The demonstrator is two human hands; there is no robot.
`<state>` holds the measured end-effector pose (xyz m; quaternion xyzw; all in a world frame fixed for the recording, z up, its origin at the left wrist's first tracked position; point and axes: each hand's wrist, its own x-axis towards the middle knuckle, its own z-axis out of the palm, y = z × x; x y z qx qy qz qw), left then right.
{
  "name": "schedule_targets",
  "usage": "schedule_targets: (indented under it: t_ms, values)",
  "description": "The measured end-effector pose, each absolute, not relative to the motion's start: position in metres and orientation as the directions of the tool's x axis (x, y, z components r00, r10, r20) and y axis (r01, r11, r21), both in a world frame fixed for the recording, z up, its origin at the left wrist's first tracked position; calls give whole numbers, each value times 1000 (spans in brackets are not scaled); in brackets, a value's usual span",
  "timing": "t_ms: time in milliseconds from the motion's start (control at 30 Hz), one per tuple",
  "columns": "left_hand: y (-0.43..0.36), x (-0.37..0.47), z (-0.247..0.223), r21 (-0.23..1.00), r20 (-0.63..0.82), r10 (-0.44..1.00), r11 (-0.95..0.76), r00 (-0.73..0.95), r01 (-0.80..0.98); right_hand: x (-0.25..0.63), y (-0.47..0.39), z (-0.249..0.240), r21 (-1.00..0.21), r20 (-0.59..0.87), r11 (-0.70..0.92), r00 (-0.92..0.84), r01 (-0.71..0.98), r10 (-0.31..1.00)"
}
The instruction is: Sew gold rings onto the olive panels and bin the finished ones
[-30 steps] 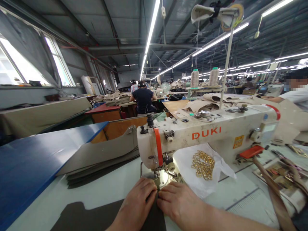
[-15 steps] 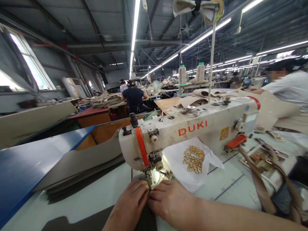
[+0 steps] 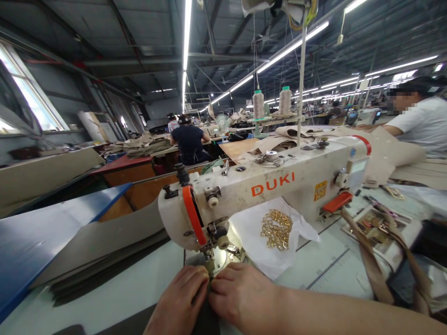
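Just in front of the needle area of a white DUKI sewing machine, my two hands are side by side. My left hand has its fingers closed on a dark olive fabric piece, close to the presser foot. Close beside it, my right hand pinches the same piece, fingertips bent inward. The piece runs back between my wrists towards me. Its edge under the fingers is mostly hidden. A small lamp lights the metal needle plate.
Gold metal rings lie on a white cloth beside the machine. To the right are a parts tray and brown straps. Stacked dark panels and a blue-edged board are left. A co-worker sits at right.
The whole view has shifted slightly, so the machine appears further left. Both hands keep their hold on the fabric piece by the needle, with little visible movement relative to the machine.
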<state>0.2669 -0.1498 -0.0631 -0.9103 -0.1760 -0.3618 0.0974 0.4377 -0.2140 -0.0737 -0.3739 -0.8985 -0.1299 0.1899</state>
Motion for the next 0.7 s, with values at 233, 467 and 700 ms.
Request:
schedule_targets:
  t_ms: [233, 467, 700]
  values:
    - [-151, 268, -63, -48, 695, 248, -920, 675, 388, 437, -213, -77, 96, 453, 689, -648, 718, 612]
    - [-152, 269, -64, 21, 672, 314, -913, 670, 407, 437, -213, -78, 100, 453, 693, -652, 714, 607]
    - [-153, 267, -72, 77, 661, 373, -897, 652, 436, 438, -213, -78, 93, 453, 683, -641, 725, 619]
